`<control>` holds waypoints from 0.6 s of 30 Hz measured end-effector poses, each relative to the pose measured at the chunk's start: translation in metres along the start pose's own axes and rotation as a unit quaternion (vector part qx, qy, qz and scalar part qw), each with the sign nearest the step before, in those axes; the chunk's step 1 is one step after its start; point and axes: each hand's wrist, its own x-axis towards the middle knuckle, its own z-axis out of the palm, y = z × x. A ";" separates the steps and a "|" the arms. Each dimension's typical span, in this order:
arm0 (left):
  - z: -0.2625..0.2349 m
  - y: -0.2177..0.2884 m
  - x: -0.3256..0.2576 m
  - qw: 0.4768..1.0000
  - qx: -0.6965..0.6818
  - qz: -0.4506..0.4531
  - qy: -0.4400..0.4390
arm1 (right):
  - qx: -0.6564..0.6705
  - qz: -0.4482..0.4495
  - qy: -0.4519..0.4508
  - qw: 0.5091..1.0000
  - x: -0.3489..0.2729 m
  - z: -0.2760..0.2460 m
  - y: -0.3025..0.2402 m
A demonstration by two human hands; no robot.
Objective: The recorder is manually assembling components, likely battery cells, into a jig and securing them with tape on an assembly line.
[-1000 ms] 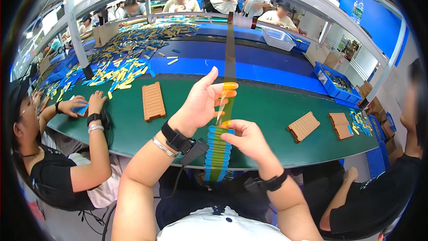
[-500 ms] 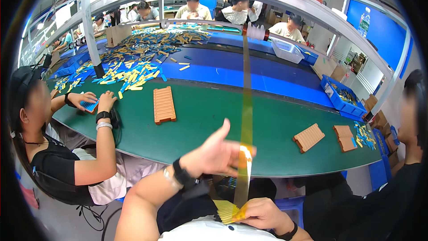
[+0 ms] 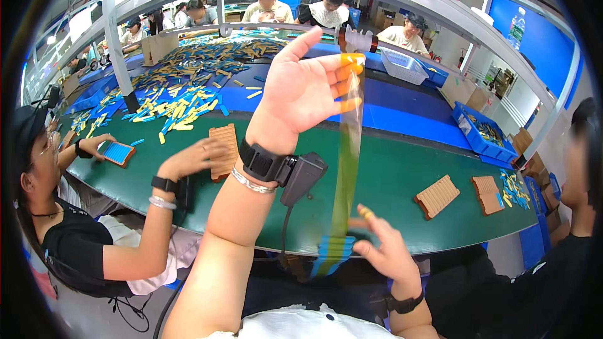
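My left hand (image 3: 290, 91) is raised over the belt, palm facing me, thumb up. Its outstretched fingers lie behind a clear amber tape (image 3: 347, 176), which runs from near the tape roll (image 3: 357, 40) on the bar down toward my lap. At the tape's lower end hangs a row of blue strips (image 3: 326, 256) side by side, somewhat blurred, with the tape across it. My right hand (image 3: 391, 250) is just right of that row, fingers spread and holding nothing I can see. A yellow band circles one of its fingers.
A ridged tan block (image 3: 436, 196) and another (image 3: 487, 194) lie right on the green table (image 3: 301, 198); a third (image 3: 223, 150) is left. A co-worker's hand (image 3: 195, 157) reaches toward it. Loose strips (image 3: 182, 110) are heaped behind. A blue crate (image 3: 483, 138) stands right.
My left hand has risen along the tape toward the roll. My right hand has let go of the strips and spread; their blue side now shows. The left co-worker's hand has moved toward the block.
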 end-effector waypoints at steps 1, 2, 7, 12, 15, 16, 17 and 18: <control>0.001 -0.003 0.003 1.000 -0.002 -0.003 -0.004 | -0.020 -0.017 0.060 0.998 0.006 0.005 0.022; 0.000 -0.004 0.001 1.000 0.007 -0.006 0.017 | 0.049 0.037 0.115 0.992 0.013 0.015 0.034; -0.024 -0.012 -0.002 0.997 -0.043 -0.034 -0.061 | 0.023 0.117 0.167 0.979 0.023 0.030 0.061; -0.030 -0.016 -0.007 0.999 -0.031 -0.010 -0.035 | 0.032 0.127 0.142 0.981 0.025 0.030 0.061; -0.023 -0.017 -0.009 1.000 -0.008 0.007 -0.001 | 0.046 0.136 0.159 0.977 0.026 0.030 0.063; -0.019 -0.016 -0.011 1.000 -0.004 0.008 0.007 | 0.046 0.136 0.155 0.977 0.026 0.030 0.063; -0.017 -0.016 -0.013 1.000 0.000 0.009 0.015 | 0.061 0.135 0.162 0.976 0.026 0.030 0.063; -0.017 -0.016 -0.013 1.000 -0.001 0.013 0.014 | 0.076 0.134 0.169 0.973 0.026 0.030 0.063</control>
